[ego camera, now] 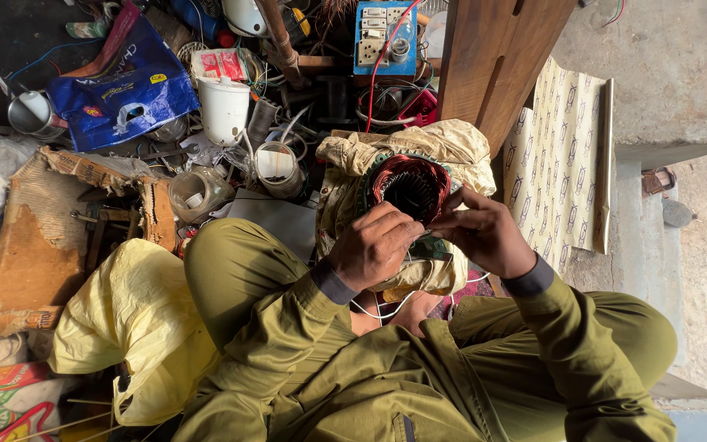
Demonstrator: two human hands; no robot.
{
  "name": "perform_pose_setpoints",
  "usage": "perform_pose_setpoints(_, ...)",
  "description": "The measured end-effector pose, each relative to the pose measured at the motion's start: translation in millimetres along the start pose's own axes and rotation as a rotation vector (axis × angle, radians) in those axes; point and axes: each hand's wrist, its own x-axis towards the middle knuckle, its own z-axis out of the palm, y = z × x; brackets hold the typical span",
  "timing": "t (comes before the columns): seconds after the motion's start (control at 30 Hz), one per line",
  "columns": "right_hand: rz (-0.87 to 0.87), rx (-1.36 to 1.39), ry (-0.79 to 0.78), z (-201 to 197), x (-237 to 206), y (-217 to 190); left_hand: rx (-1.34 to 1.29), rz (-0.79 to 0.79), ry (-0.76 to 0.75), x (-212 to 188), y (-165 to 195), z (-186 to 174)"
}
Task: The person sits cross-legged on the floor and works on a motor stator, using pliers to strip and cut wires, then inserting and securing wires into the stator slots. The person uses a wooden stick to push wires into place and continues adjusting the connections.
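Head view, winding: a round motor stator with dark reddish copper wire coils (409, 187) sits in the person's lap on a crumpled cream cloth (443, 143), just ahead of both hands.
Head view, left hand: the left hand (372, 245) is bent at the wrist, knuckles up, fingers curled together at the near rim of the coils; they seem to pinch something thin, but what it is cannot be made out.
Head view, right hand: the right hand (484, 232) comes in from the other side, fingertips closed towards the left hand's, touching the same edge of the winding.
Head view, risk to wire: the fine copper strands could kink or have their coating scraped if the fingers pull too hard against the core's edge.
Head view, risk of slipping: resting only on soft cloth, the stator could roll off the lap.
Head view, risk of snagging: a thin white cable (382, 313) hangs beneath the wrists and could catch a sleeve.
Head view, surroundings: a white plastic cup (224, 110), a blue plastic bag (124, 90) and a blue switch board (385, 37) lie in the clutter beyond.
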Motion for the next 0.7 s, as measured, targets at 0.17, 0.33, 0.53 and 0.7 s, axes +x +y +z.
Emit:
perform_pose_setpoints(0.17,-0.091,-0.534,-0.064,4,-11,-15,0.009,-0.079,-0.009,3,6,0)
perform_pose_setpoints(0.33,-0.227,-0.541,0.046,8,-8,-19,-0.014,-0.132,0.005,5,8,-3)
perform_pose_setpoints(0.53,-0.095,-0.319,0.148,13,-2,-13,-0.079,-0.120,0.059,6,4,-1)
perform_pose_setpoints(0.7,-0.144,-0.265,0.168,11,-7,-6,-0.063,-0.126,0.039,5,1,1)
